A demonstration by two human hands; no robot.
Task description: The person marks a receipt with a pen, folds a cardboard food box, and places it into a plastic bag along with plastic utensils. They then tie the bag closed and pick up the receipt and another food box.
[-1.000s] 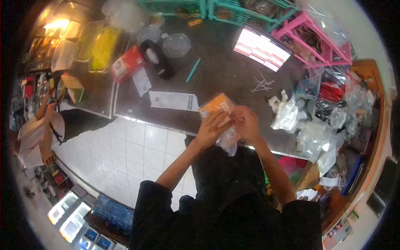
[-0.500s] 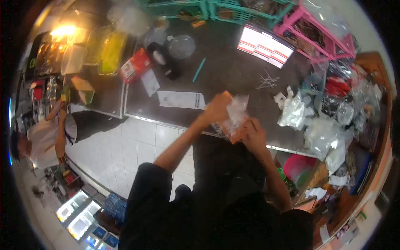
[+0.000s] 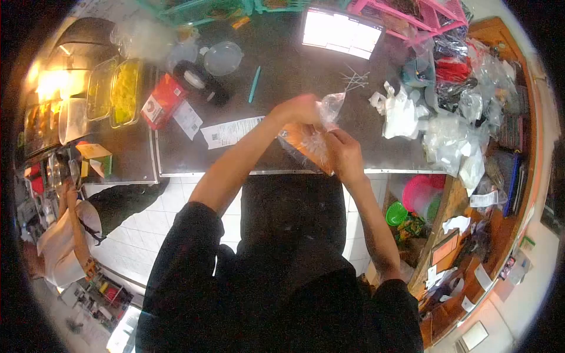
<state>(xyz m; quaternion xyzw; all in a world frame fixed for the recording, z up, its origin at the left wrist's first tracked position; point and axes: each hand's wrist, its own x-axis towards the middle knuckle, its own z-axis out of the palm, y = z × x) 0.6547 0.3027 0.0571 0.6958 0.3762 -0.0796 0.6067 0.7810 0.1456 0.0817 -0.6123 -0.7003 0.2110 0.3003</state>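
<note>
A clear plastic bag [image 3: 307, 143] with something orange-brown inside hangs between my two hands near the table's front edge. My left hand [image 3: 300, 110] is closed at the bag's gathered neck, blurred by motion. On the bag's right side, my right hand [image 3: 346, 154] pinches the plastic just below the neck. The loose bag mouth [image 3: 332, 106] sticks up above both hands. Several thin white ties [image 3: 355, 77] lie behind the bag. To its left is a printed paper strip [image 3: 232, 133].
A lit screen [image 3: 341, 34] stands at the back, beside a pink basket [image 3: 412, 23]. White plastic bags [image 3: 400, 112] are heaped at right. A teal pen [image 3: 255, 84], black object [image 3: 201, 82] and red box [image 3: 163, 101] lie at left. Another person [image 3: 67, 241] is at far left.
The view has shifted, so the table items appear further left and higher. The bag's mouth is now gathered into a narrow neck between my hands, with its end sticking up.
</note>
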